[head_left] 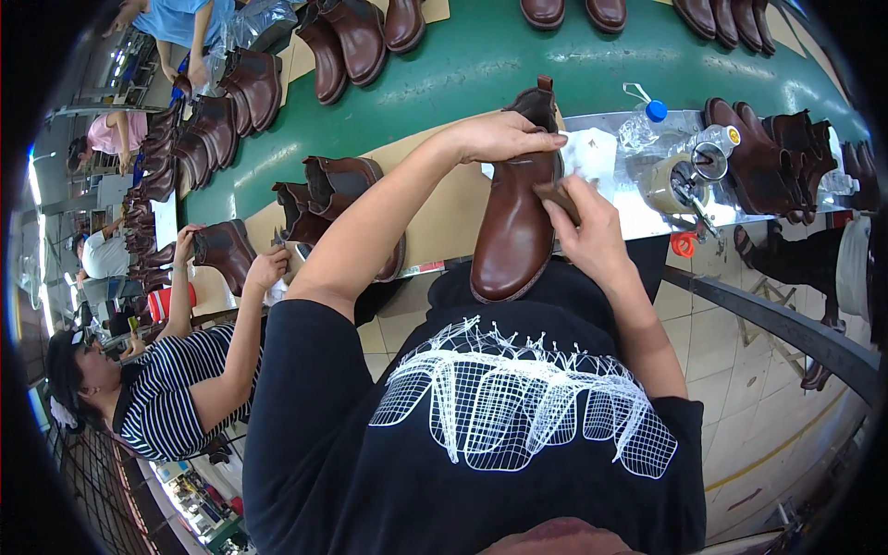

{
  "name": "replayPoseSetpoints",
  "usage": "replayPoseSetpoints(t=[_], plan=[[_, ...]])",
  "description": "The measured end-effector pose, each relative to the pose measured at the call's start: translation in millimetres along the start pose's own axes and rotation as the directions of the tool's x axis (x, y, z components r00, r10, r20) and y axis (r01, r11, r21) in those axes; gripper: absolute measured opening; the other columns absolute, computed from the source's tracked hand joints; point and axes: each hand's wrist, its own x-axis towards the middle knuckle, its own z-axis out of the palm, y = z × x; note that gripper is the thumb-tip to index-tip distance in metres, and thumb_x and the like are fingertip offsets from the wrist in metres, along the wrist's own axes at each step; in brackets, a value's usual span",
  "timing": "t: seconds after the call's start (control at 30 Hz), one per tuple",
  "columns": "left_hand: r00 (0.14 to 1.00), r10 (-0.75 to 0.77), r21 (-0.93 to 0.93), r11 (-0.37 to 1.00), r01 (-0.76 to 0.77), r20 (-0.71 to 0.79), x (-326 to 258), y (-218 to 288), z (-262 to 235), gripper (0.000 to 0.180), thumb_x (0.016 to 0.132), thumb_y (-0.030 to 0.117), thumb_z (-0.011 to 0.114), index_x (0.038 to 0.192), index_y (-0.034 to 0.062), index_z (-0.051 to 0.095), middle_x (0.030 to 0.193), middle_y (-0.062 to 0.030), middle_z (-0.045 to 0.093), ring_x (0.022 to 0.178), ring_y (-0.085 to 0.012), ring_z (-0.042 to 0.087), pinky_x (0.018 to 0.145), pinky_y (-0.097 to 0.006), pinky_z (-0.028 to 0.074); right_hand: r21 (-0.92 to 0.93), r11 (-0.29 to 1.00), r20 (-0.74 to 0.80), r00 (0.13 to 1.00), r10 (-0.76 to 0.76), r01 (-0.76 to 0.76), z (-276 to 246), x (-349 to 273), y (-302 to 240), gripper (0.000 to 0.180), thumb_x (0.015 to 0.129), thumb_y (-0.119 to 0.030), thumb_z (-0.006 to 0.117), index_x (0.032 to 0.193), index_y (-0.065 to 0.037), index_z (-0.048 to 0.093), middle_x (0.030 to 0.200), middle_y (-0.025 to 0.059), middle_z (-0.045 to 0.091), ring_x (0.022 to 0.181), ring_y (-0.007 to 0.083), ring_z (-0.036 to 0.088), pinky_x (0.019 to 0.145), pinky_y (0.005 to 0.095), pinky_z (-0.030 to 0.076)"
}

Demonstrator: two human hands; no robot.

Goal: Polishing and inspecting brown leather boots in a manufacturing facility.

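Lengthwise brown boot [514, 217], toe toward wearer, left fingers [532, 139] gripping shaft, right fingers [566, 215] pinching cloth [557, 196]

Boot [513, 227]: glossy reddish-brown. Desk [462, 74]: green surface. Bottle cap [656, 110]: blue. Shirt [481, 435]: black with white wireframe print. Co-worker's top [166, 398]: black-and-white stripes.

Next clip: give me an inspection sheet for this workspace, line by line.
Surface: green belt with a cardboard sheet at its near edge.
Job's things: brown boot, toe toward the person; small brown pad against its side.
Clutter: two plastic bottles, a tin, white cloth, more boots.
Hands: left hand steadies the boot top; right hand holds the pad.
Cables: nothing seen.
Surroundings: a co-worker on the left handles another boot; tiled floor.
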Motion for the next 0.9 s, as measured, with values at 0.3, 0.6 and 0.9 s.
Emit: replayPoseSetpoints(t=[0.3, 0.6, 0.9], plan=[[0.983, 0.185, 0.475, 0.866, -0.155, -0.016, -1.0, 31.0, -14.1, 0.076, 0.088, 0.072, 0.052, 0.078, -0.0020, 0.070, 0.065, -0.0101, 0.058, 0.067, -0.0191, 0.057, 0.064, -0.034, 0.047, 0.019, 0.974, -0.213, 0.951, 0.225, -0.226, -11.6, -28.9, 69.6, 0.039, 0.088, -0.015, 0.071, 0.122, -0.004, 0.057, 0.091, 0.0203, 0.070, 0.083, 0.0281, 0.071, 0.071, 0.0355, 0.053], [0.392, 0.284, -0.153, 0.606, -0.781, -0.875, 13.5, -37.5, 33.6, 0.063, 0.104, 0.052, 0.033, 0.101, -0.0005, 0.068, 0.083, -0.0056, 0.065, 0.067, -0.0156, 0.058, 0.070, -0.032, 0.050, -0.434, 0.896, -0.209, 0.978, -0.002, -0.091, -16.4, -22.2, 71.3, 0.052, 0.085, -0.009, 0.069, 0.135, -0.008, 0.054, 0.122, 0.0187, 0.060, 0.115, 0.0381, 0.051, 0.100, 0.0433, 0.040], [0.868, -0.345, -0.916, 0.313, -0.251, -0.356, -19.9, -168.7, 93.2, 0.072, 0.097, 0.065, 0.039, 0.128, 0.0029, 0.056, 0.112, -0.0112, 0.065, 0.094, -0.0187, 0.064, 0.086, -0.036, 0.051, -0.026, 0.958, -0.615, 0.760, 0.208, -0.284, -68.4, -109.7, 95.5, 0.018, 0.097, -0.011, 0.060, 0.112, -0.001, 0.063, 0.096, 0.0064, 0.062, 0.083, 0.0118, 0.056, 0.067, 0.0250, 0.045]])
